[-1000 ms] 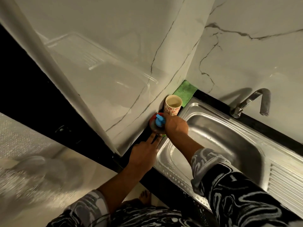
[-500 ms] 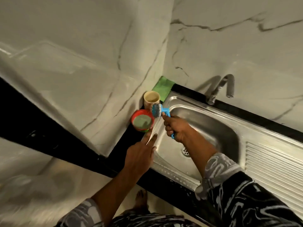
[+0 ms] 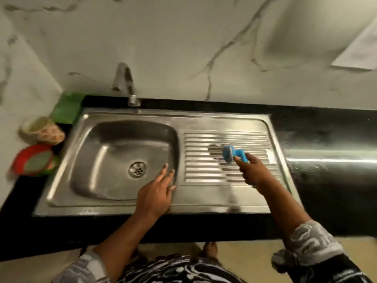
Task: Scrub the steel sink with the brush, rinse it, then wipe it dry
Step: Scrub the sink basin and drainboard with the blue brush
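Fingers [image 3: 241, 162] R hand [image 3: 254, 173] grip brush [image 3: 231, 153] | L hand [image 3: 156, 194] flat, sink [image 3: 122, 206] rim

Rectangular stainless-steel sink [image 3: 102, 205]: brushed metal, satin sheen, smooth bowl [image 3: 114, 152], ribbed drainboard [image 3: 204, 176]. Curved metal tap [image 3: 124, 82] behind the sink: dull grey. Black stone counter [image 3: 326, 144] around the sink: polished, glossy, streak reflection on its right. White grey-veined marble-look wall [image 3: 173, 48] behind: smooth, faint gloss. Small blue plastic brush [image 3: 236, 155] over the drainboard: smooth. Green cloth [image 3: 67, 109] at sink's back-left corner: matt.
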